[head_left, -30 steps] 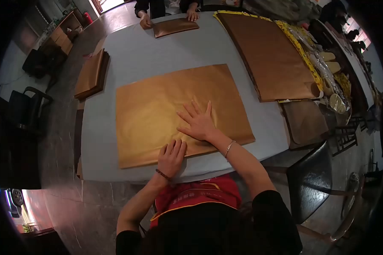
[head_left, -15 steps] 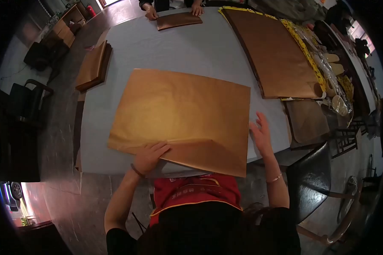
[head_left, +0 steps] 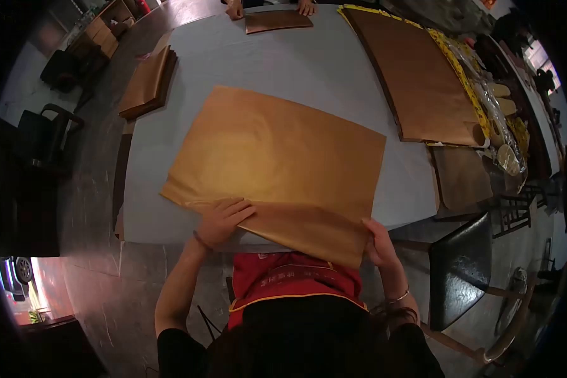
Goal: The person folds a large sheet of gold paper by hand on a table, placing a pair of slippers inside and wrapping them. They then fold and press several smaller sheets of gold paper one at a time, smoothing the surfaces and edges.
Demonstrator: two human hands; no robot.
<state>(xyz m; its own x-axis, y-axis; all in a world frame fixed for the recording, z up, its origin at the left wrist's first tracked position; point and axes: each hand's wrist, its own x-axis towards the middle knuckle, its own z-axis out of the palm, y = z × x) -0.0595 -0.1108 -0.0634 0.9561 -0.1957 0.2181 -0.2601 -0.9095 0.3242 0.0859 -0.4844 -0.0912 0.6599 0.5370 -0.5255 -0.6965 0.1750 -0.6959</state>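
A large sheet of golden-brown paper lies slantwise on the grey-covered table, its front right corner hanging over the near edge toward a red apron. My left hand rests on the sheet's front edge, fingers stretched out over the paper; its thumb is hidden. At the right edge, close to the front corner, my right hand pinches the paper between thumb and fingers. The paper bulges slightly along the front between both hands.
Across the table, another person's hands hold a small brown paper piece. A folded brown stack sits at the left edge. A large brown pile with yellow wrapping lies right. A black chair stands at near right.
My right hand has come down and closed on the sheet's right edge. The sheet has turned slightly clockwise, and its front corner sits lower. My left hand stays on the front edge.
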